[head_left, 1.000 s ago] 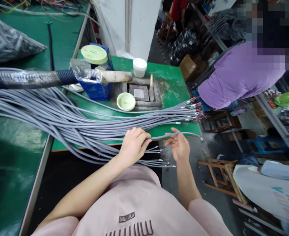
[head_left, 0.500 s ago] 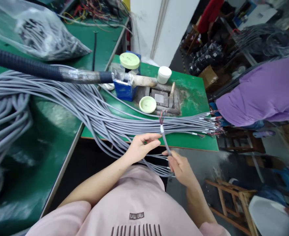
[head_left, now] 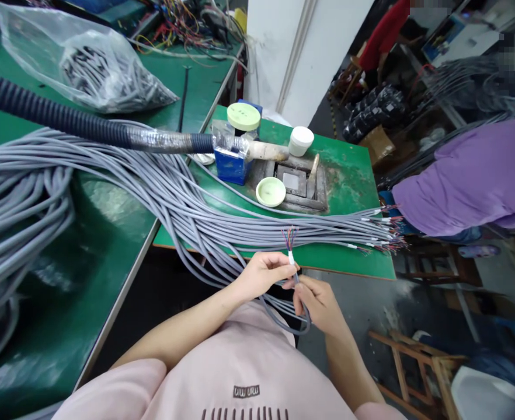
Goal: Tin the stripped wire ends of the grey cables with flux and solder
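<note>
Between my hands one grey cable [head_left: 296, 280] points away from me, its coloured wire ends fanned out above a white band. My left hand [head_left: 266, 273] pinches it just below that band with thumb and fingers. Lower on the same cable, my right hand [head_left: 316, 298] is closed round it, and the cable loops down beneath. Beyond my hands a thick bundle of grey cables [head_left: 240, 224] runs across the green table, with white bands and bare coloured wires at its right end.
A solder pot [head_left: 291, 182] is set in the table, with a green dish [head_left: 270, 192], a white jar [head_left: 301, 141] and a blue box [head_left: 231, 165] around it. A black hose [head_left: 86, 125] crosses from the left. A person in a purple shirt [head_left: 467, 175] is at right.
My left hand has closed on the cable near its white band. The cable end has come down nearer to me, and its wires are spread wider. The whole view has shifted slightly.
</note>
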`<state>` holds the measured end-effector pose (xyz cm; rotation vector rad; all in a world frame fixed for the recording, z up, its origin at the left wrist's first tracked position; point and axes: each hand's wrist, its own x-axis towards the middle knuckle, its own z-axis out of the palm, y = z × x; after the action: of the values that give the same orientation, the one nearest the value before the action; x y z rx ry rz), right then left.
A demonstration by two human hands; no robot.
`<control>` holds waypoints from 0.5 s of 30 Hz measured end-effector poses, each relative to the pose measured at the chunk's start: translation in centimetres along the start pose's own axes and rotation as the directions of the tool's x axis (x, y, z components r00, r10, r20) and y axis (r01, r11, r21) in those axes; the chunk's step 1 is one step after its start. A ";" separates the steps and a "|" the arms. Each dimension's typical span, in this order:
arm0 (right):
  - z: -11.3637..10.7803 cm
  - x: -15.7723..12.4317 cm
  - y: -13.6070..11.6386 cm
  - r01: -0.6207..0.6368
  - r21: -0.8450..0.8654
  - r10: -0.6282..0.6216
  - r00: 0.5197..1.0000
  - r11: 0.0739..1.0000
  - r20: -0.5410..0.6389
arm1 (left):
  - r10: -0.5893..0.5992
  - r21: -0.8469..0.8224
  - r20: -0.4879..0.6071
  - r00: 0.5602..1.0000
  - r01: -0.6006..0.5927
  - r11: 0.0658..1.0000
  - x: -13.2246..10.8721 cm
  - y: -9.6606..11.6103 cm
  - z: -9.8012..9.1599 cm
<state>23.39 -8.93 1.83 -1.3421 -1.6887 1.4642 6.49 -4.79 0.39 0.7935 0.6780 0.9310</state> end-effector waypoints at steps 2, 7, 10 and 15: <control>0.7 0.7 0.6 -0.010 0.161 0.015 0.999 0.987 -0.031 | 0.022 -0.012 0.027 0.999 -0.022 1.000 0.0 -0.1 0.1; 1.8 1.4 1.3 -0.008 0.317 0.042 0.994 0.948 -0.100 | 0.191 0.062 -0.257 0.947 -0.181 0.982 0.2 1.0 -0.5; 1.8 1.5 1.0 -0.027 0.282 0.062 0.991 0.959 -0.116 | 0.314 0.180 -0.357 0.880 -0.265 0.947 0.2 1.7 -0.9; 2.0 1.7 0.5 -0.074 0.175 0.094 0.990 0.982 -0.106 | 0.409 0.280 -0.381 0.829 -0.319 0.906 0.3 2.1 -0.8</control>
<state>21.16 -8.30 0.46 -1.3895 -1.4166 1.5119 5.11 -3.48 1.68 0.9293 1.0459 1.4328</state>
